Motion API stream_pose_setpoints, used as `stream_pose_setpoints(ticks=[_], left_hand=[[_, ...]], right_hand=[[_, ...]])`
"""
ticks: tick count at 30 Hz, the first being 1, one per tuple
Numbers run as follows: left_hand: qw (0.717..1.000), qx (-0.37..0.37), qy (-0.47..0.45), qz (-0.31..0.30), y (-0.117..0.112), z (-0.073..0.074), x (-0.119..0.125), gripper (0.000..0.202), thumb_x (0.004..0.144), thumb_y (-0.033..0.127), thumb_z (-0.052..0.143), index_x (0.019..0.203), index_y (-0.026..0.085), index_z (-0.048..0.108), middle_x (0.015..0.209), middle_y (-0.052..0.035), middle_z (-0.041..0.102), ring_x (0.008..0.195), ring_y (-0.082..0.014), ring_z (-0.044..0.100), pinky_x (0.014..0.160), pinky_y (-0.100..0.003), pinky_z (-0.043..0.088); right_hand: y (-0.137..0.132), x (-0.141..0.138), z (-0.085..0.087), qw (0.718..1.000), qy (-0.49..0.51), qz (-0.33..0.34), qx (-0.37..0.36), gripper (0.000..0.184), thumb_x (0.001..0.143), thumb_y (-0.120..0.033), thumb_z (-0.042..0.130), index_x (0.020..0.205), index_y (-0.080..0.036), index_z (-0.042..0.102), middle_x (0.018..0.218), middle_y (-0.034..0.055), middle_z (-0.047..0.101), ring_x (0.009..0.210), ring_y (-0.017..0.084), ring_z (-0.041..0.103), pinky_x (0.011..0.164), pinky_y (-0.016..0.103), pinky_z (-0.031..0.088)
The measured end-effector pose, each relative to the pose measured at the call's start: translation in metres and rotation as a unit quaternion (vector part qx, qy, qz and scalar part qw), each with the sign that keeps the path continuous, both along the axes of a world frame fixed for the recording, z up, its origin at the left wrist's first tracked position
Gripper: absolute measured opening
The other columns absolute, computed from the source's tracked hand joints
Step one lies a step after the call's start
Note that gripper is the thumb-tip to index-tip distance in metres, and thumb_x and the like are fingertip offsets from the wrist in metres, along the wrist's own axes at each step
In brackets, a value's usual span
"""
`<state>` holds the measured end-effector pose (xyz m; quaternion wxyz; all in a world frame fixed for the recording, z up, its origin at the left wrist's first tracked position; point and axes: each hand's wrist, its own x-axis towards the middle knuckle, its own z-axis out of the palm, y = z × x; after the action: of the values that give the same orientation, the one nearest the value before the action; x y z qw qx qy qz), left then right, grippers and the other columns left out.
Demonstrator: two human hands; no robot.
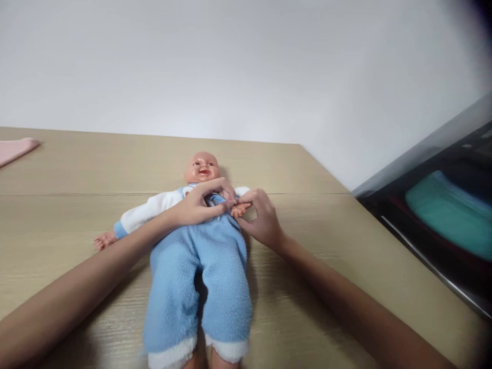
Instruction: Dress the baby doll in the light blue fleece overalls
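A baby doll (201, 167) in a blue fleece romper (200, 277) with white sleeves lies on its back on a wooden table (307, 246), head away from me. My left hand (200, 202) rests on the doll's chest, fingers curled and pinching the blue fabric near the collar. My right hand (261, 218) is closed around the doll's small hand (241, 208) at its side. The doll's other arm (130, 220) stretches out to the left.
A pink cloth (15, 148) lies at the table's far left edge. To the right, past the table edge, a dark container (442, 241) holds something teal (449, 215). A plain white wall stands behind the table.
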<state>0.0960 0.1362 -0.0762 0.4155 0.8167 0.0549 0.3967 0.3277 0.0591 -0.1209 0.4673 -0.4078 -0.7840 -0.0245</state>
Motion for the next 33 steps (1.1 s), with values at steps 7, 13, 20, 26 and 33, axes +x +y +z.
stream_pose_setpoints(ticks=[7,13,20,26,33], left_hand=[[1.000,-0.003,0.030,-0.009,-0.003,0.003,-0.002,0.010,0.105,0.031,0.078,0.109,0.021,0.078,0.107,-0.0102,0.083,0.103,-0.0251,0.078,0.099,-0.038,0.062],[0.999,0.006,0.026,-0.028,-0.005,0.006,-0.003,0.010,0.104,0.028,0.083,0.109,0.021,0.077,0.107,-0.0091,0.083,0.103,-0.0243,0.078,0.099,-0.037,0.062],[1.000,-0.021,0.010,-0.004,-0.007,0.018,-0.001,0.010,0.111,0.029,0.078,0.119,0.023,0.075,0.115,-0.0082,0.078,0.113,-0.0219,0.076,0.103,-0.034,0.060],[0.992,-0.109,0.039,0.057,0.003,0.015,0.002,0.040,0.107,0.051,0.082,0.130,0.021,0.070,0.118,-0.0081,0.077,0.111,-0.0237,0.076,0.100,-0.036,0.060],[0.971,-0.008,0.185,0.150,0.008,0.023,-0.006,0.044,0.111,0.064,0.062,0.105,0.021,0.069,0.101,-0.0048,0.073,0.097,-0.0252,0.069,0.089,-0.039,0.052]], right_hand=[[0.004,0.005,0.011,0.999,0.028,-0.005,-0.026,0.019,0.099,-0.028,0.086,0.107,-0.030,0.069,0.104,0.0047,0.077,0.097,0.030,0.073,0.087,0.045,0.060],[0.009,-0.003,0.017,0.996,0.069,-0.035,-0.047,0.023,0.093,-0.021,0.090,0.104,-0.029,0.071,0.105,0.0044,0.077,0.097,0.030,0.073,0.087,0.042,0.060],[0.005,-0.008,0.027,0.996,-0.013,0.034,-0.085,0.026,0.091,-0.009,0.069,0.110,-0.027,0.071,0.109,0.0070,0.079,0.104,0.031,0.074,0.093,0.043,0.062],[0.002,0.006,0.057,0.943,0.072,0.187,-0.266,0.014,0.102,-0.031,0.072,0.107,-0.028,0.085,0.128,0.0087,0.077,0.138,0.035,0.067,0.125,0.055,0.053],[-0.002,0.003,0.046,0.834,0.349,0.132,-0.406,0.025,0.101,-0.050,0.076,0.097,-0.025,0.077,0.106,0.0048,0.080,0.115,0.029,0.076,0.115,0.047,0.060]])
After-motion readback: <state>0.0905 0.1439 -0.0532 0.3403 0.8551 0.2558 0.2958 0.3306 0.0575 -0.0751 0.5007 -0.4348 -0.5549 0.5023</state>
